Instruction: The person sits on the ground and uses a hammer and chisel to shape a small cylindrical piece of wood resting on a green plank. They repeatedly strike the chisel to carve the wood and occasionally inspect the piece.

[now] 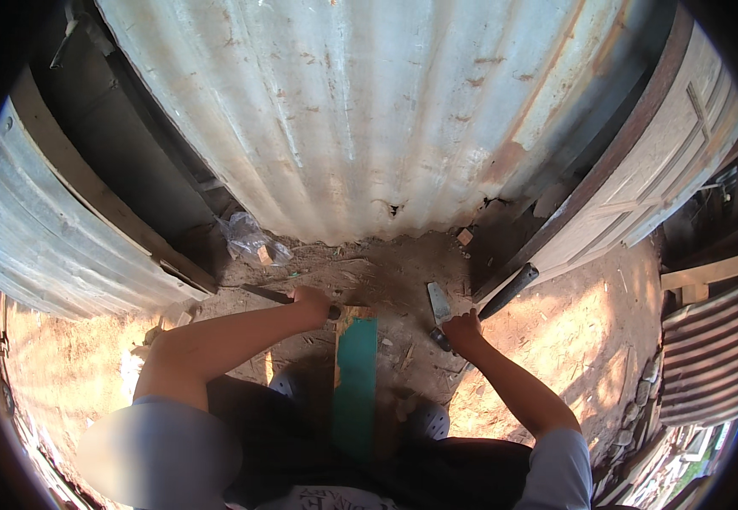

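My left hand (309, 309) is closed around the handle of a flat-bladed tool. Its dark blade (265, 294) points left, and the round handle end sticks out on the right; whether it is a knife or a chisel I cannot tell. Just right of that hand is the far end of a green-painted board (357, 374), which has bare, chipped wood there and runs back between my legs. My right hand (464, 331) grips a hatchet (438, 301) close to its head. The grey blade points away from me, and the black handle slants up to the right.
Ahead stands a corrugated metal sheet (369, 127), with another metal sheet (63, 221) at left and a wooden panel (632, 187) at right. Clear plastic (251, 238) lies by the wall on the dirt ground (547, 348). Ridged metal (709, 361) is at far right.
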The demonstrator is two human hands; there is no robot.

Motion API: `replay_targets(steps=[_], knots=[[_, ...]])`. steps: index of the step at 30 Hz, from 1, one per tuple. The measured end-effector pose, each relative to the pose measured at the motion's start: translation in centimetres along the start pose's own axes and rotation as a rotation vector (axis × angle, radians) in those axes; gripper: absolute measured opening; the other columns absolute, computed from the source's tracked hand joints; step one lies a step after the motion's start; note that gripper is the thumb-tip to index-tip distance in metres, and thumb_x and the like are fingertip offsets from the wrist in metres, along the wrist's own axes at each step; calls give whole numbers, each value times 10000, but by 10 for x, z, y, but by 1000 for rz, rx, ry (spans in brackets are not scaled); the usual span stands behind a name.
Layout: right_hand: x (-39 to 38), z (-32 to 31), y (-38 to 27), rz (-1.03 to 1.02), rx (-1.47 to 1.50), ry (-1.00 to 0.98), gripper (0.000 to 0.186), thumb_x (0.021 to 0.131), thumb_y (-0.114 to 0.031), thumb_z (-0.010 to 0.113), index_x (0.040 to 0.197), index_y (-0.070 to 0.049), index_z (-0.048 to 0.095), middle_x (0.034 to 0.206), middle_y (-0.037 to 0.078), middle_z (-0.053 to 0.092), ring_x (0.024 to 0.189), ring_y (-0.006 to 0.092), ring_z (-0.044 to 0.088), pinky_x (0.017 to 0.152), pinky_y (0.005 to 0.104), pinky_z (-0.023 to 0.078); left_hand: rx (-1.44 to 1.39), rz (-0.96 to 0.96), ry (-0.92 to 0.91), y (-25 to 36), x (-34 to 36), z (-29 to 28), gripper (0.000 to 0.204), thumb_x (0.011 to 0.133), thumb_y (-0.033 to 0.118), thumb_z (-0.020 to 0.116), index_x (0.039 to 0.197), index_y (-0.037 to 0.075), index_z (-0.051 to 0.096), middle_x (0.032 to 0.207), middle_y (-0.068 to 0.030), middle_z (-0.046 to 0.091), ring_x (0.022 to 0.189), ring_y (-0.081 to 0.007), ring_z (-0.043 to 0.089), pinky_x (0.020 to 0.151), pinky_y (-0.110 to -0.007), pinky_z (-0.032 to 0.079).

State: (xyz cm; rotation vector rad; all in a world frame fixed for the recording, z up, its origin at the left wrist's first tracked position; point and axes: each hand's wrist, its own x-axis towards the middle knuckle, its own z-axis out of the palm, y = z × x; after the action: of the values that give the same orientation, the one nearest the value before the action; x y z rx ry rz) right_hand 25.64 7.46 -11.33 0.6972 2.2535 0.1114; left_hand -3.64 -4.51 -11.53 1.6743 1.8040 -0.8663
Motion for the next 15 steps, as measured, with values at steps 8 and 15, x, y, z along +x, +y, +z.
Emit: replay_targets(steps=[8, 15], knots=[[4, 8, -2, -2, 101, 1, 345, 599, -254, 792, 894, -125, 669, 895, 86, 669, 944, 275, 618, 913, 462, 365, -19, -4, 8, 3, -12, -13, 333, 698, 193, 692, 1004, 63, 669, 1004, -117, 651, 922, -285, 639, 754, -482, 527], [4, 5, 2, -25, -49, 30, 231, 805, -272, 566, 986, -184, 679, 926, 31, 668, 934, 226, 623, 905, 482, 355, -6, -7, -5, 4, -10, -12, 366, 688, 211, 721, 1028, 88, 665, 1019, -105, 649, 932, -282, 636, 762, -476, 529]])
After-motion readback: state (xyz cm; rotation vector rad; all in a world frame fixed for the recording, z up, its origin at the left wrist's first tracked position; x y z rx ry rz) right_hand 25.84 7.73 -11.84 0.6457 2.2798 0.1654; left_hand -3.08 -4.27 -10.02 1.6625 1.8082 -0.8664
